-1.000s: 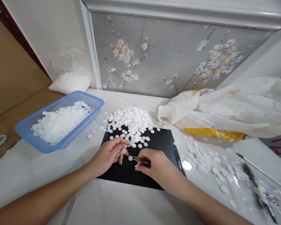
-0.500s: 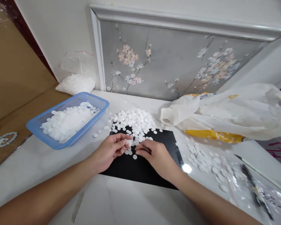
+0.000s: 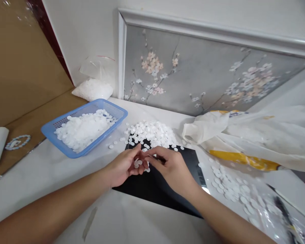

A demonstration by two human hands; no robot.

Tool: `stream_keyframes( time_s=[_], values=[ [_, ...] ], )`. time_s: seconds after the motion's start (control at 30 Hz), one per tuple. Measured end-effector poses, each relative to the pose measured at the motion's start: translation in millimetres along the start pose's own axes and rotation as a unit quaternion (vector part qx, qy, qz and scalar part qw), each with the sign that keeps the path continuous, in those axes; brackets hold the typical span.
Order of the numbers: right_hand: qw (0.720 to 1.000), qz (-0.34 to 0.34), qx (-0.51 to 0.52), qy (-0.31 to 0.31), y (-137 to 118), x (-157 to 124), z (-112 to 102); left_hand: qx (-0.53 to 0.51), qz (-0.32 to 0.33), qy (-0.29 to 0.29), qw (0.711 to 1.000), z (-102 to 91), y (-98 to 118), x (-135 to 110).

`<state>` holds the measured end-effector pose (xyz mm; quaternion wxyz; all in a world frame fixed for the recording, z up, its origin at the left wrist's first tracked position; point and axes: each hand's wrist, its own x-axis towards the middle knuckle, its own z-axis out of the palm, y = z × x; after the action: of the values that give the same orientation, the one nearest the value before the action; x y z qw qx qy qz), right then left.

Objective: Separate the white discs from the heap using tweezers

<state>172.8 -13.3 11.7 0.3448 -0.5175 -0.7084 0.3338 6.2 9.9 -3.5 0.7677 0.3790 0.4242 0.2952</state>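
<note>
My left hand is half-curled, palm up, with a few small white discs lying in the fingers. Its thumb points up toward the pile. Close against it, my right hand pinches a slim dark tool, whose tip is at the left fingertips; most of the tool is hidden by the fingers. Both hands are over a black sheet. Behind them a heap of white discs covers the sheet's far edge and spills onto the white table.
A blue basket full of white discs stands at left. Behind it sits a clear bag of white material. At right lie a white and yellow plastic bag, loose discs and a black pen-like tool. A framed picture leans behind.
The left hand has turned its palm up, showing discs in its fingers. My right hand has come in against it. The view has swung left.
</note>
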Motion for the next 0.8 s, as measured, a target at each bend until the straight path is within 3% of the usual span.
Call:
stream_keyframes(
  time_s=[0.1,0.17,0.23,0.3,0.4,0.5,0.6,0.73,0.8],
  values=[
    [0.998,-0.028,-0.054,0.023,11,1,2,-0.021,0.027,0.062,0.997,-6.2,6,3],
    [0.994,-0.046,-0.092,-0.038,22,-2,6,0.007,0.050,0.093,0.994,-10.7,11,5],
    [0.985,-0.070,-0.124,-0.099,32,-7,9,0.106,0.083,0.100,0.986,-14.0,14,6],
    [0.981,-0.076,-0.140,-0.108,38,-15,11,0.267,0.124,0.085,0.952,-15.4,14,4],
    [0.988,-0.056,-0.126,-0.075,43,-30,7,0.474,0.155,0.062,0.864,-13.8,8,0],
    [0.994,-0.029,-0.086,-0.059,44,-43,0,0.563,0.155,0.058,0.810,-9.7,0,-3],
    [0.998,0.007,-0.049,-0.030,46,-52,-5,0.597,0.152,0.054,0.786,-5.8,-6,-1],
    [0.995,0.063,-0.036,0.071,49,-54,-10,0.628,0.159,0.056,0.760,-0.3,-8,4],
    [0.993,0.083,-0.035,0.080,49,-53,-11,0.637,0.170,0.058,0.750,2.5,-7,4]
  ],
)
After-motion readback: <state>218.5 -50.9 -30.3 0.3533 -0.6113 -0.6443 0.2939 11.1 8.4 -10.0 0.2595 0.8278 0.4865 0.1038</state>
